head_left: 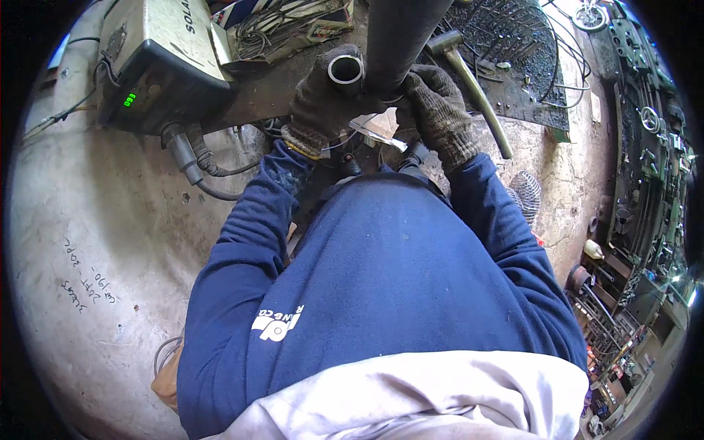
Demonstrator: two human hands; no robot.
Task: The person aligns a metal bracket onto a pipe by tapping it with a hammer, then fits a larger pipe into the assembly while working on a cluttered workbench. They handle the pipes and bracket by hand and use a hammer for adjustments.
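Observation:
A short metal tube (353,86) stands with its round end toward me, and my left hand (317,103) in a dark knitted glove is wrapped around it. Just right of it rises a thick dark cylinder (400,44), its lower end between my two hands. My right hand (440,110), gloved likewise, has its fingers curled by the cylinder's lower end; what they grip is hidden. Close to the right hand, a hammer (477,95) lies with its head on the bench and its handle reaching past the edge.
To the left sits a cream and black machine (165,70) with a green display and a thick cable plug (182,152). Behind my left hand is an open box (282,33) of wires. Metal rods (506,44) lie at the bench's back right; a wire coil (525,194) is on the floor.

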